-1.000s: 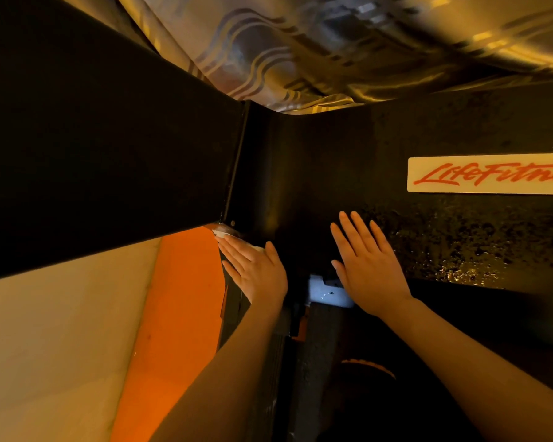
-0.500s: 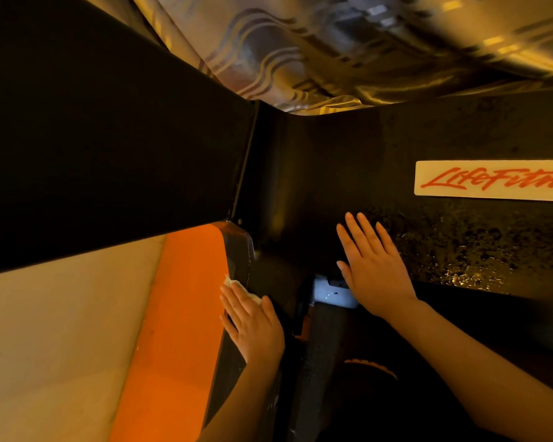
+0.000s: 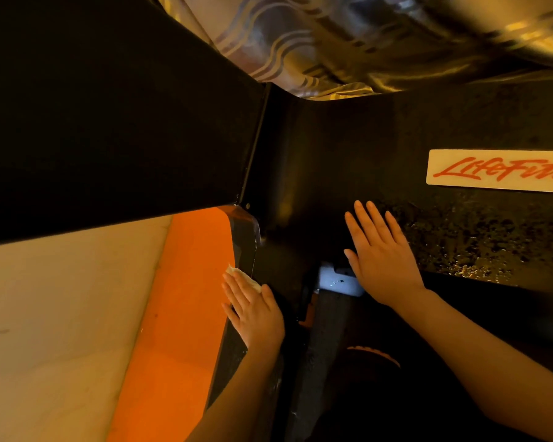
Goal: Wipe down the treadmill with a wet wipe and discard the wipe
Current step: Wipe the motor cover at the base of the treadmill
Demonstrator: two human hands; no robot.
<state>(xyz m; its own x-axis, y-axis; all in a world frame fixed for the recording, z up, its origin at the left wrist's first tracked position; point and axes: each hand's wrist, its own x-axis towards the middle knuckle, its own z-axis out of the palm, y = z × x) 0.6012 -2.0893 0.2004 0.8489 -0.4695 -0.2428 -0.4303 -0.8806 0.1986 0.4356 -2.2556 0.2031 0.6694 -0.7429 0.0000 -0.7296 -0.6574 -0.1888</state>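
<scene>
Since 1 second ago the left hand (image 3: 253,311) has slid back along the treadmill's dark side rail (image 3: 241,247), away from the corner where the upright panel (image 3: 109,122) meets the rail, and the wet wipe (image 3: 243,277) has come with it. Its fingers lie straight and flat, pressing the white wipe down onto the rail's edge; only a crumpled corner of the wipe shows past the fingertips, beside the orange strip (image 3: 186,298) that runs along the rail's outer side. The right hand (image 3: 380,260) has stayed where it was, fingers straight and slightly spread, palm resting flat on the black motor cover (image 3: 348,148) and holding nothing. Just below its thumb sits a small pale bracket (image 3: 336,280) with a few droplets on it. To the right of that hand the cover glistens with wet speckles (image 3: 479,244), and above them is a cream label (image 3: 498,171) with red script lettering, cut off by the frame edge. Beyond the cover, patterned fabric (image 3: 300,43) with wavy stripes fills the top.
</scene>
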